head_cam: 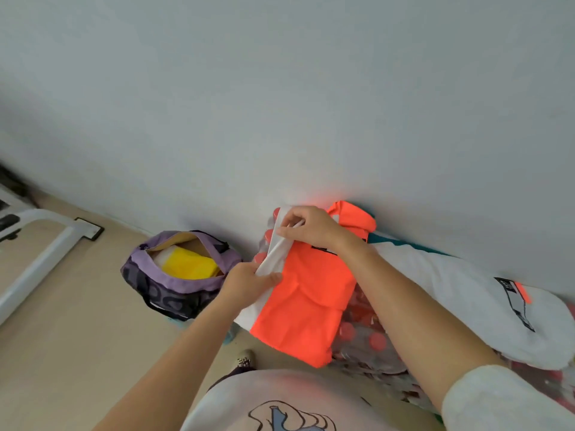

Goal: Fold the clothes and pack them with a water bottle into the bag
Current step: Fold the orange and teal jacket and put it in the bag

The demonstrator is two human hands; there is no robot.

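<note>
An orange and white garment (311, 293) lies partly folded on shrink-wrapped packs of red-capped bottles (367, 337) against the wall. My left hand (249, 283) pinches the garment's white edge low down. My right hand (311, 227) pinches the same white strip higher up. A purple bag (174, 281) stands unzipped on the floor to the left, with a yellow folded item (193, 264) inside. A second white garment (485, 303) with a black and orange tag lies to the right on the packs. No single loose water bottle can be made out.
A white wall rises right behind the packs. Beige floor (77, 353) spreads to the left, with a white metal frame (37, 244) at the far left. My shoe (244, 360) shows below the garment.
</note>
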